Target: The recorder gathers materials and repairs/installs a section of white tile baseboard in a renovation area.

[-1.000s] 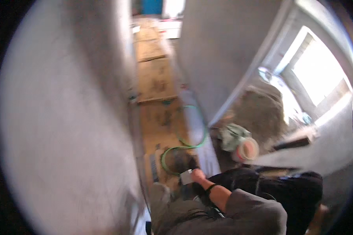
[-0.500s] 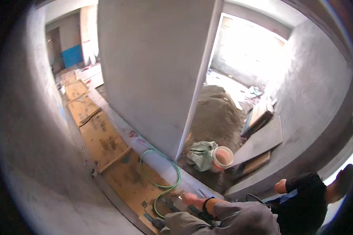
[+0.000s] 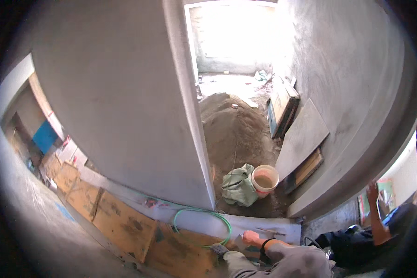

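My right hand [image 3: 251, 237] is low in the centre, fingers closed round what looks like a flat pale grey piece [image 3: 241, 242], partly hidden. A dark band circles my wrist below a grey sleeve. The hand is over cardboard floor covering [image 3: 180, 245], near a looped green hose [image 3: 228, 227]. A shoe [image 3: 219, 250] and grey trouser leg show beside it. My left hand is not visible.
A co-worker [image 3: 394, 222] in dark clothes at right raises a hand [image 3: 373, 190]. Ahead, a doorway holds a sand pile [image 3: 231, 125], green sack [image 3: 236, 185], bucket [image 3: 265, 173] and leaning boards [image 3: 303, 132]. Walls [image 3: 102, 92] flank it; a passage runs left.
The view has swung right from the narrow passage toward the sand-filled room. The co-worker's hand has risen. My right hand stays low with the pale piece.
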Motion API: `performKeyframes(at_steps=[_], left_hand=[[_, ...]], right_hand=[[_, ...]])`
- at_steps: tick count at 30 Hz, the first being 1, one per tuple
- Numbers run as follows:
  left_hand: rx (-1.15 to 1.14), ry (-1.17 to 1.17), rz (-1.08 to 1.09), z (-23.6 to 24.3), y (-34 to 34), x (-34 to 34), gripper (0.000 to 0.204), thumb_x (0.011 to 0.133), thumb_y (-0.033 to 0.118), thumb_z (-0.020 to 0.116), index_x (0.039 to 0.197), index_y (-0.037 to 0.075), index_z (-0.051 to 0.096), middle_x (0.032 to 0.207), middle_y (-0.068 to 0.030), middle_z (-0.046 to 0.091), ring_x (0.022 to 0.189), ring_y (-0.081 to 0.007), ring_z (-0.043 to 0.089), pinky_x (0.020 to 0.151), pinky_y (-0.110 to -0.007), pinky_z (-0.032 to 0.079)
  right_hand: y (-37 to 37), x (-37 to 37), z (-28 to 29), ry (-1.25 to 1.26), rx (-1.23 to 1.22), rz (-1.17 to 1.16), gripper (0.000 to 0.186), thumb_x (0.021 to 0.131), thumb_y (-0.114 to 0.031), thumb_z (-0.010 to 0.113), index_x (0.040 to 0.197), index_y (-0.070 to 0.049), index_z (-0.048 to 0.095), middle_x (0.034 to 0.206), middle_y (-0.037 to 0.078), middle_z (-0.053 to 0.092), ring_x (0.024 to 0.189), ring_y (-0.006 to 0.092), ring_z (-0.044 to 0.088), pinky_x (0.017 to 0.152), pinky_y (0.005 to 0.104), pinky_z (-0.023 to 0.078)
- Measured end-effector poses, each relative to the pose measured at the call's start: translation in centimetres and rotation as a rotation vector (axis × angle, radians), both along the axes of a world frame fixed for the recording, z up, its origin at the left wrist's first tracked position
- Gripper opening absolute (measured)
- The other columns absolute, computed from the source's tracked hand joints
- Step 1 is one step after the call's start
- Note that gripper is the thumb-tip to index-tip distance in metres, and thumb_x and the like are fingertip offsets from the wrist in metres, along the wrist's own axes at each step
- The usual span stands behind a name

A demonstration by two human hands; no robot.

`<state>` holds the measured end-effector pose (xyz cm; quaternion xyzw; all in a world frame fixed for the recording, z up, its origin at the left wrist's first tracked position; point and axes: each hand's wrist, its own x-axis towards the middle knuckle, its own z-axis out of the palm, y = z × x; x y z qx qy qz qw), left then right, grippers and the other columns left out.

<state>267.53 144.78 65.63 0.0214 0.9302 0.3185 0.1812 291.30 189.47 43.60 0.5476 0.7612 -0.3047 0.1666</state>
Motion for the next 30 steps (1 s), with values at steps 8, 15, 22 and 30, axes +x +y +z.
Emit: performKeyframes(at_steps=[8,15,22,30], left_hand=[[-0.185,-0.031,-0.127,2.9,8.3,-7.9,0.042,0.092,0.020,0.063,0.129,0.001,0.055,0.124,-0.0125,0.063,0.109,-0.0276,0.062,0.093,-0.036,0.049],[-0.085,-0.196,-0.082,-3.6,14.3,-19.4,0.044,0.092,0.021,0.063,0.131,0.002,0.054,0.125,-0.0124,0.061,0.110,-0.0275,0.061,0.093,-0.039,0.050],[0.465,-0.204,-0.441,-5.1,16.9,-31.6,0.047,0.095,0.023,0.058,0.136,0.002,0.045,0.122,-0.0096,0.056,0.110,-0.0194,0.054,0.091,-0.034,0.048],[0.845,-0.677,-0.072,-4.4,14.0,-50.4,0.069,0.083,0.031,0.075,0.136,-0.001,0.045,0.126,-0.0109,0.056,0.115,-0.0224,0.055,0.097,-0.035,0.044]], right_hand=[[4.0,-14.8,-0.5,0.259,-0.189,0.154,0.028,0.078,-0.028,0.058,0.087,-0.005,0.070,0.089,0.019,0.070,0.085,0.0381,0.068,0.074,0.0493,0.054],[0.4,-31.5,8.5,0.633,-0.384,0.452,0.029,0.084,-0.028,0.058,0.092,-0.001,0.066,0.074,0.016,0.066,0.073,0.0294,0.068,0.062,0.0425,0.051],[-2.1,-43.6,18.2,0.714,-0.875,0.285,0.025,0.095,-0.029,0.062,0.087,-0.006,0.064,0.075,0.004,0.061,0.066,0.0113,0.057,0.056,0.0296,0.046],[-6.1,-62.8,21.1,0.543,-0.970,0.250,0.028,0.097,-0.028,0.061,0.091,-0.001,0.062,0.077,0.006,0.062,0.063,0.0137,0.058,0.059,0.0302,0.048]])
